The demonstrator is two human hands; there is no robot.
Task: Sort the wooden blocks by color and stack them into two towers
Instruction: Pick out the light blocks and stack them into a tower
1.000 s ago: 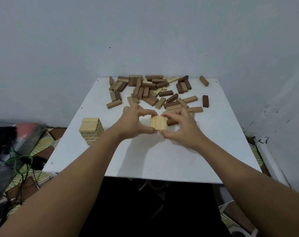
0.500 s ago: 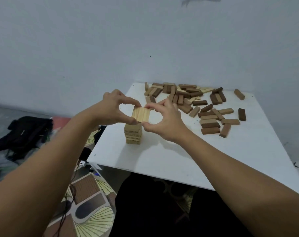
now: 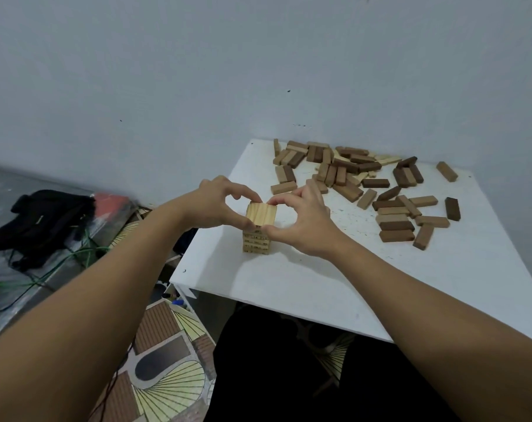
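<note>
pale layer (image 3: 262, 215): atop pale tower (image 3: 256, 242), table's left | mixed loose blocks (image 3: 365, 184): scattered flat, far right

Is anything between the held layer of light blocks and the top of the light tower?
Nothing visible. Left hand and right hand hold the light layer directly over the tower; whether it already touches is hidden.

dark printed marks on light tower (image 3: 256, 242) block sides, too small to read
</note>
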